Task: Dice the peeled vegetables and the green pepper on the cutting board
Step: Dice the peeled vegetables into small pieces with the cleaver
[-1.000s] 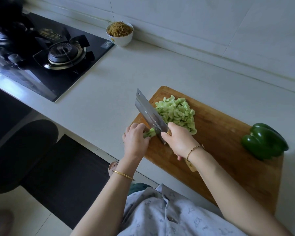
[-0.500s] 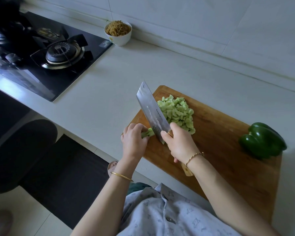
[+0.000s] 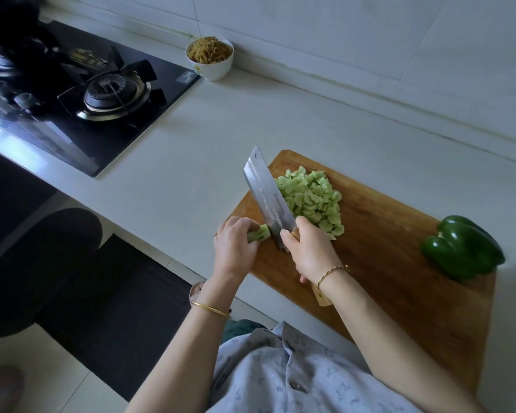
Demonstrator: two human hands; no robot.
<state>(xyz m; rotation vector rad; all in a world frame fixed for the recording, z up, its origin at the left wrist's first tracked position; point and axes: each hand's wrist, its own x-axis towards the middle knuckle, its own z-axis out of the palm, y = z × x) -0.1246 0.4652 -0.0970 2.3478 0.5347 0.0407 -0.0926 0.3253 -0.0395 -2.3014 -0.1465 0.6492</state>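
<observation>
**Cleaver set against the last vegetable stub on the board**

Left hand (image 3: 236, 245): at the near left corner of the cutting board (image 3: 385, 234), grip curled round a short pale green vegetable stub (image 3: 259, 234), whose cut end faces the blade.

Right hand (image 3: 310, 251): grip wrapped round the handle of the cleaver (image 3: 265, 195), forefinger up near the blade's heel. The blade stands just beside the stub's cut face, tip pointing away from the person. Whether the edge touches the board cannot be told from this angle.

Diced pieces (image 3: 313, 198): 1 heap of light green cubes, lying against the right side of the blade on the board's far half.

Green pepper (image 3: 462, 248): whole, uncut, at the board's right end, well apart from the heap.

Surroundings: the board lies on a pale surface (image 3: 191, 162). A white bowl (image 3: 210, 59) of brown shreds stands by the wall, just beside a black gas hob (image 3: 87, 93).
</observation>
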